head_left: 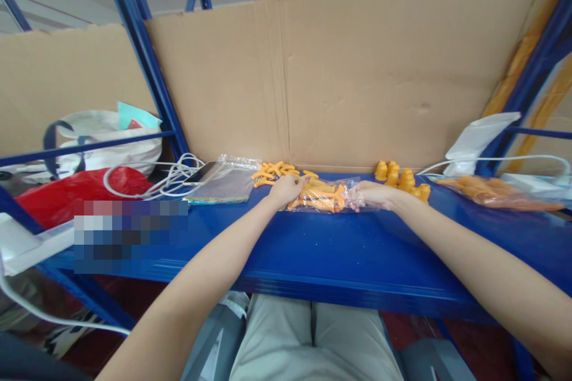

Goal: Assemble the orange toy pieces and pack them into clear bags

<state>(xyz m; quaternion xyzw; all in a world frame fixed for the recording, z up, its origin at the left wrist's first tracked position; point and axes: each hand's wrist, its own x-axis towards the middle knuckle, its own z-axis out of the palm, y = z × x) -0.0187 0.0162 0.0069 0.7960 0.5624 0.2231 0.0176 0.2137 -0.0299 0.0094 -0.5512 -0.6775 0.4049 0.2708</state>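
A clear plastic bag (pixel 319 197) of orange plastic parts lies on the blue shelf top in front of me. My left hand (pixel 286 190) is closed at the bag's left end, its fingertips partly hidden. At the opposite end, my right hand (pixel 373 195) grips the crinkled plastic. Loose orange plastic pieces (pixel 270 172) are heaped just beyond my left hand. Behind my right hand stand several orange cup-shaped pieces (pixel 392 174), some stacked in a row.
A phone (pixel 203 172) rests on clear plastic bags (pixel 226 187) at the left, near a coiled white cable (pixel 172 175). Another bag of orange parts (pixel 491 187) lies at the right. A cardboard sheet (pixel 357 77) walls off the back; blue metal posts (pixel 143 53) frame the shelf.
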